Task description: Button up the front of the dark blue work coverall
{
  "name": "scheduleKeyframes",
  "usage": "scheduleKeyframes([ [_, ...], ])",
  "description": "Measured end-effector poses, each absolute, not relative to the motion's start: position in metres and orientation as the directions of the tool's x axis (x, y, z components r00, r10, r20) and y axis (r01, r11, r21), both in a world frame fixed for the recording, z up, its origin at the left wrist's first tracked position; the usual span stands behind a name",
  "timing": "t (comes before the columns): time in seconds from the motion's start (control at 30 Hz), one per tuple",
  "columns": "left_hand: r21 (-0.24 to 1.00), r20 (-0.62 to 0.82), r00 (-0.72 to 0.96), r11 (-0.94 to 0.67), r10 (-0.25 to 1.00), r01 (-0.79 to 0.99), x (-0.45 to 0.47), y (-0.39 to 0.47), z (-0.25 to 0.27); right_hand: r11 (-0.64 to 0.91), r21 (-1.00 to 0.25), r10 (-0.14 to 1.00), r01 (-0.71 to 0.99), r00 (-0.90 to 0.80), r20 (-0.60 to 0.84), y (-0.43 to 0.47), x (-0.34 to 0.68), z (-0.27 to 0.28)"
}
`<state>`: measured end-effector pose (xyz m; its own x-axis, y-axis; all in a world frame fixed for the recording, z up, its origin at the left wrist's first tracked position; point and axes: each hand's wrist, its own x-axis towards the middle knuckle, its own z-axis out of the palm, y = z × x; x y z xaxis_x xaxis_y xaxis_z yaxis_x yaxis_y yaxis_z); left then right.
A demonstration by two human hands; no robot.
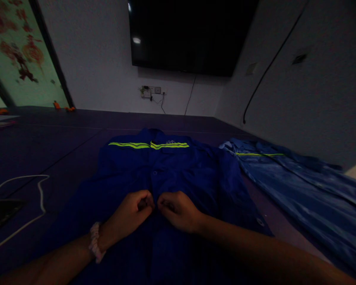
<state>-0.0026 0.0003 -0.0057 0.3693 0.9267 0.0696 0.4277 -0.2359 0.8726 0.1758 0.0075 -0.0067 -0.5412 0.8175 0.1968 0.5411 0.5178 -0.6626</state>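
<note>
on the front of the dark blue jacket [180, 166], near its middle line, the left hand [140, 205] and the right hand [178, 209] sit just apart, facing each other. each has fingers and thumb curled inward, nearly closed; whether they pinch the cloth, i cannot tell. the jacket lies spread on a purple surface [74, 134]. counted: two hands, one jacket, two yellow bands [130, 145] across its chest; right of the jacket, one lighter blue garment [302, 186]; left of it, one white cable [42, 194]; beyond it, one television [190, 35].
</note>
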Motion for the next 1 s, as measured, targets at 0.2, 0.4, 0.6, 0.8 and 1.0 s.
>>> scheduleKeyframes([
  [0.2,0.864,0.073,0.383,-0.251,0.921,0.437,-0.003,0.002,-0.007,0.531,-0.635,0.82,0.56,-0.53,0.218,0.008,0.176,-0.009],
  [0.4,0.861,0.077,0.379,-0.254,0.922,0.44,-0.002,0.002,-0.005,0.518,-0.659,0.82,0.545,-0.534,0.203,0.007,0.175,-0.012],
  [0.6,0.862,0.067,0.374,-0.242,0.925,0.445,-0.002,0.003,-0.007,0.514,-0.642,0.829,0.569,-0.523,0.2,0.008,0.175,-0.012],
  [0.8,0.877,0.055,0.35,-0.213,0.935,0.431,0.0,-0.002,0.0,0.5,-0.632,0.839,0.592,-0.513,0.183,0.007,0.174,-0.01],
  [1.0,0.869,0.054,0.36,-0.222,0.931,0.443,0.002,-0.003,0.003,0.496,-0.616,0.847,0.612,-0.496,0.189,0.008,0.174,-0.012],
])
